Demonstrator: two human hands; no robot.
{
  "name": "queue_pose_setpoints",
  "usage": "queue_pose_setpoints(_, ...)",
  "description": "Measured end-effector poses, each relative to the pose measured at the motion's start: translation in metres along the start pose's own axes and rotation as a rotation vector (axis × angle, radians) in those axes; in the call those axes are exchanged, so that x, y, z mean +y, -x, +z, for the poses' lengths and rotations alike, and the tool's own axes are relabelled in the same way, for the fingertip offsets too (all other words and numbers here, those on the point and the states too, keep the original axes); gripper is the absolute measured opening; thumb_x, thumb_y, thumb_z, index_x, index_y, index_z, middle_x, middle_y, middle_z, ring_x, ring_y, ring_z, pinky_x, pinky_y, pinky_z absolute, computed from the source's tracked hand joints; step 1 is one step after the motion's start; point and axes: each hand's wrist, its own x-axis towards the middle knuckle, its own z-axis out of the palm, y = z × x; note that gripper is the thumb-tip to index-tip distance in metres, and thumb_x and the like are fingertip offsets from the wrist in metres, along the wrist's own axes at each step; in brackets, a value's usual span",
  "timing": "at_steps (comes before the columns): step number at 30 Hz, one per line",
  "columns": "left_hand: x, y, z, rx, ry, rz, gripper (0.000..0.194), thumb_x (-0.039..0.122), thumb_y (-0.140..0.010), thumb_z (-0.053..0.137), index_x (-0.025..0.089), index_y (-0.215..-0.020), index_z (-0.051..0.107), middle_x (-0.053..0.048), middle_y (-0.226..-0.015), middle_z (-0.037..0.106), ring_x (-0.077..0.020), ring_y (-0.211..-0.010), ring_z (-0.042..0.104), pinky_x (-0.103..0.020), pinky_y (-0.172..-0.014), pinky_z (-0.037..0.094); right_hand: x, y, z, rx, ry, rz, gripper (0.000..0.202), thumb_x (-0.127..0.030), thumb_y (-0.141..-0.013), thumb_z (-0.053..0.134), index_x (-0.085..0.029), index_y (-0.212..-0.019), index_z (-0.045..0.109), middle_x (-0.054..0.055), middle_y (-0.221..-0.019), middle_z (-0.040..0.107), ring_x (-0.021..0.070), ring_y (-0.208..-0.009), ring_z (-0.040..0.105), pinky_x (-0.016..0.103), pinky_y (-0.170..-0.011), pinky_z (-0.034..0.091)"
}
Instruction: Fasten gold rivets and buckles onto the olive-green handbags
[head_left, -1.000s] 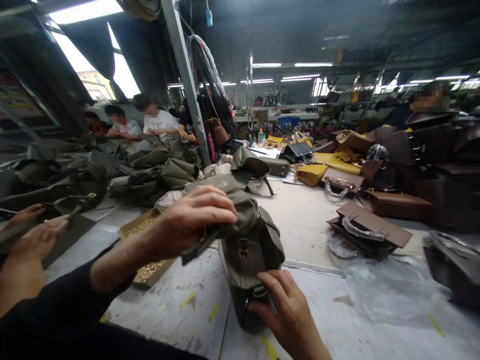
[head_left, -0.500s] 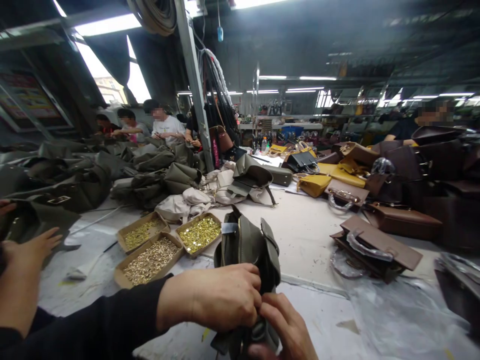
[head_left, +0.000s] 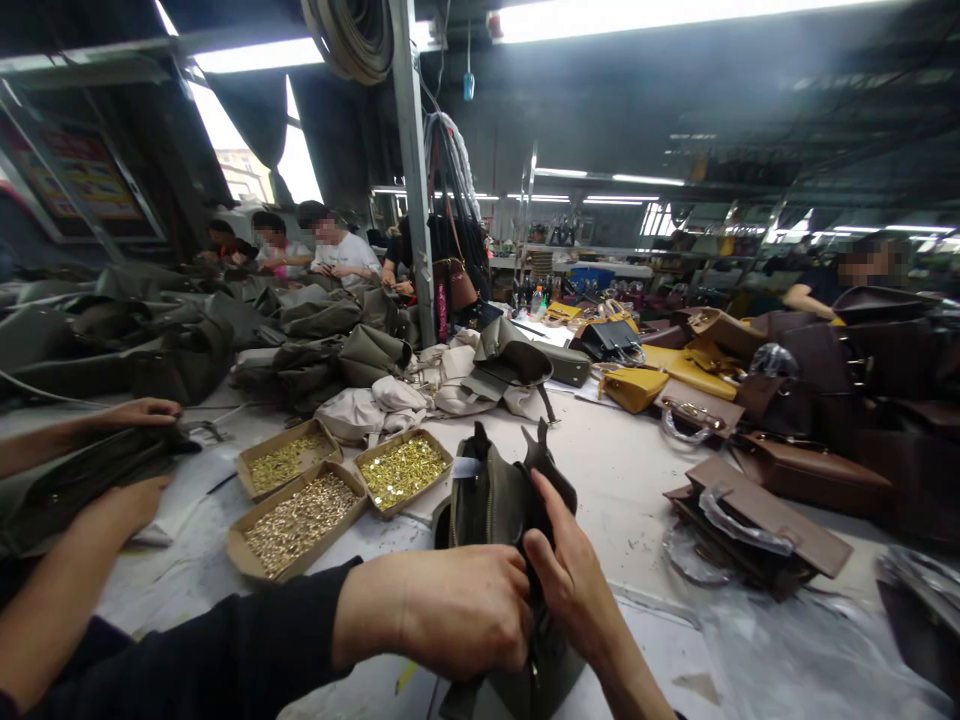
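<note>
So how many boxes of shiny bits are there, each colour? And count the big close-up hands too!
Yellow-gold boxes, one at the back left and one at the right: 2
Pinker-gold box: 1
Hands at the near dark bag, left hand and right hand: 2
Co-worker's hands: 2
Total: 7

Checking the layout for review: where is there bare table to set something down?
Widest: white tabletop between the olive bag and the brown bag at right. A smaller patch lies between the gold-parts boxes and the left sleeve. Crowded: the olive heap back left, dark brown bags far right.
</note>
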Motion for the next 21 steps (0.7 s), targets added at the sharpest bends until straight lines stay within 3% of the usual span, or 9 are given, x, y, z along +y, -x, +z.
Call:
queue_pose_setpoints(5,-0.001,-0.008,0.009,-0.062,0.013,-0.014,0.024,0.009,-0.074,0.071,0.023,-0.060,0.058,0.002,-0.070,0.072,-0.0183,-0.073,0.066,-0.033,-0.075,0.053,-0.028,-0.065,0.013,-0.138,-0.075,0.038,0.088,-0.047,-0.084,0.073,-0.019,-0.158,0.033,0.015,-0.158,0.044,0.0319,-0.145,0.042,0.050,-0.121,0.034)
queue_pose_setpoints(10,0.008,-0.014,-0.009,0.069,-0.198,-0.075,0.022,0.017,-0.079,0.076,0.023,-0.063,0.062,0.002,-0.077,0.074,-0.0182,-0.081,0.066,-0.035,-0.079,0.054,-0.023,-0.098,0.022,-0.176,-0.049,0.044,0.072,-0.016,-0.079,0.065,-0.018,-0.149,0.045,0.011,-0.128,0.069,0.0278,-0.120,0.064,0.047,-0.110,0.046)
queue_pose_setpoints(13,0.024,-0.002,-0.004,0.281,-0.292,-0.199,0.009,0.020,-0.094,0.063,0.022,-0.088,0.070,-0.002,-0.116,0.074,-0.0205,-0.116,0.063,-0.036,-0.104,0.050,-0.008,-0.097,0.016,-0.096,-0.078,0.003,0.060,-0.020,-0.082,0.061,-0.019,-0.142,0.051,0.011,-0.128,0.069,0.0277,-0.121,0.063,0.047,-0.110,0.045)
queue_pose_setpoints(15,0.036,0.012,0.018,0.560,-0.292,-0.278,0.020,0.018,-0.098,0.053,0.023,-0.111,0.068,-0.005,-0.131,0.069,-0.0224,-0.130,0.056,-0.040,-0.114,0.044,0.002,-0.091,0.010,-0.016,-0.136,-0.002,0.057,-0.028,-0.085,0.063,-0.019,-0.140,0.051,0.011,-0.133,0.066,0.0287,-0.124,0.060,0.048,-0.112,0.044)
queue_pose_setpoints(18,0.049,0.030,0.064,1.154,-0.226,-0.476,0.029,0.012,-0.095,0.041,0.020,-0.114,0.061,-0.011,-0.099,0.074,-0.0228,-0.106,0.066,-0.038,-0.093,0.058,0.012,-0.081,0.004,0.090,-0.182,0.081,0.060,-0.043,-0.083,0.068,-0.019,-0.136,0.053,0.012,-0.132,0.066,0.0319,-0.124,0.059,0.050,-0.110,0.043)
queue_pose_setpoints(19,0.052,0.034,0.078,1.172,-0.216,-0.565,0.032,0.008,-0.092,0.040,0.019,-0.113,0.061,-0.012,-0.098,0.074,-0.0228,-0.103,0.066,-0.037,-0.090,0.059,0.014,-0.078,0.003,0.116,-0.189,0.116,0.061,-0.046,-0.082,0.069,-0.019,-0.134,0.054,0.013,-0.130,0.066,0.0327,-0.123,0.060,0.051,-0.109,0.044)
queue_pose_setpoints(21,0.054,0.038,0.096,1.046,-0.239,-0.691,0.040,0.002,-0.085,0.041,0.015,-0.116,0.061,-0.015,-0.106,0.074,-0.0244,-0.107,0.067,-0.038,-0.089,0.061,0.016,-0.075,0.004,0.141,-0.208,0.167,0.062,-0.050,-0.080,0.071,-0.019,-0.132,0.054,0.013,-0.125,0.067,0.0331,-0.118,0.062,0.051,-0.105,0.047)
